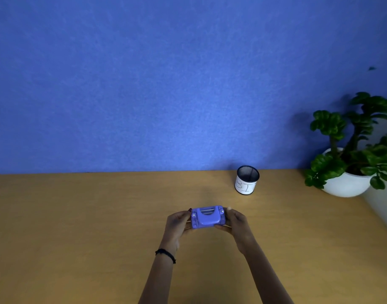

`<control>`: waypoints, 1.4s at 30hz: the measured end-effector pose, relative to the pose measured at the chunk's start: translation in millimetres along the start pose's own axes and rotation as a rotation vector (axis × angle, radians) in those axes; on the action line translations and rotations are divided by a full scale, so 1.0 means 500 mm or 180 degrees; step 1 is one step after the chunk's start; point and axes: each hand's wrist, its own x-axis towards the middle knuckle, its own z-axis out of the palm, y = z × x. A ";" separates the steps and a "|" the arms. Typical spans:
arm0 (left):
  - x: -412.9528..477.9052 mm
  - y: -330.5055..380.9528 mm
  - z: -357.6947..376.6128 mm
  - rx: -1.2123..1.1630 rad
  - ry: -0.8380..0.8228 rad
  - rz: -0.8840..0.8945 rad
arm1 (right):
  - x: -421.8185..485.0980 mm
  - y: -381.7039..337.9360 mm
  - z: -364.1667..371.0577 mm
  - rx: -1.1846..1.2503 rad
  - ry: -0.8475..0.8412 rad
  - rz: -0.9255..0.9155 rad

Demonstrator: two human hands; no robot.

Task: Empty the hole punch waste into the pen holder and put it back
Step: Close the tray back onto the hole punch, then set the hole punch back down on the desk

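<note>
A small purple hole punch (208,217) is held between both hands over the middle of the wooden desk (78,216). My left hand (177,222) grips its left end and my right hand (236,220) grips its right end. Its metal bar and handle face up towards me. A black mesh pen holder (247,180) with a white paper label stands upright at the back of the desk, to the right of and beyond the punch. Nothing can be seen inside it from here.
A green plant in a white bowl-shaped pot (348,183) stands at the back right corner. A blue felt partition (166,84) rises along the desk's far edge. The desk's right edge runs just past the pot.
</note>
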 end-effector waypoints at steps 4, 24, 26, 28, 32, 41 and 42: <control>0.007 -0.007 -0.010 -0.0056 0.0169 -0.0008 | 0.000 0.013 -0.009 0.0051 -0.0407 0.0050; 0.042 -0.084 -0.091 0.0358 0.0230 -0.0265 | 0.039 0.113 0.047 -0.1221 -0.0445 0.0298; 0.045 -0.104 -0.100 0.0395 0.0324 -0.0301 | 0.043 0.138 0.057 -0.1551 -0.0527 0.0280; 0.041 -0.125 -0.105 0.0433 0.0394 -0.0332 | 0.045 0.162 0.069 -0.1911 -0.0661 0.0219; 0.032 -0.170 -0.115 0.0765 0.0436 -0.0398 | 0.039 0.201 0.087 -0.2533 -0.0923 0.0039; 0.027 -0.211 -0.151 0.2070 0.0786 -0.0063 | 0.013 0.241 0.133 -0.3134 -0.1132 -0.0207; 0.025 -0.212 -0.153 0.2087 0.0820 -0.0042 | 0.009 0.244 0.139 -0.3171 -0.1118 -0.0202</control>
